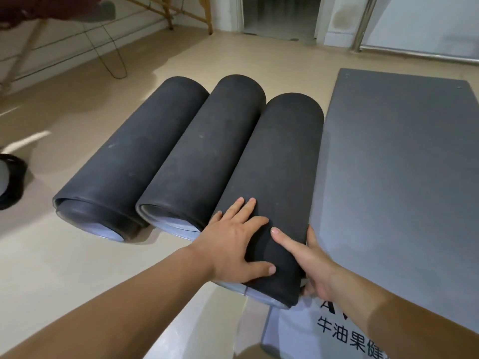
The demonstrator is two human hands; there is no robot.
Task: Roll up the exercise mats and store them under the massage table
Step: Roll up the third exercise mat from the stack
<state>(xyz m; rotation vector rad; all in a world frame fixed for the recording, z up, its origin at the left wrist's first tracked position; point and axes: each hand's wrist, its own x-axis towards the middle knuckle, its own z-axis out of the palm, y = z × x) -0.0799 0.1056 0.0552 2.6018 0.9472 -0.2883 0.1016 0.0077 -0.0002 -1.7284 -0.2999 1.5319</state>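
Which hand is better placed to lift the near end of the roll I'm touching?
Probably the right hand: it wraps the side of the rightmost rolled mat, thumb on top. The left hand only lies flat on it.

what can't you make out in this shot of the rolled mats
Head view only:
- Right hand: lower fingers tucked behind the nearest rolled black foam mat, so its grip is unclear.
- Printed lettering on the flat pale grey mat: cut by the bottom edge and forearm.
- Wooden-legged massage table: top cropped by the upper edge.
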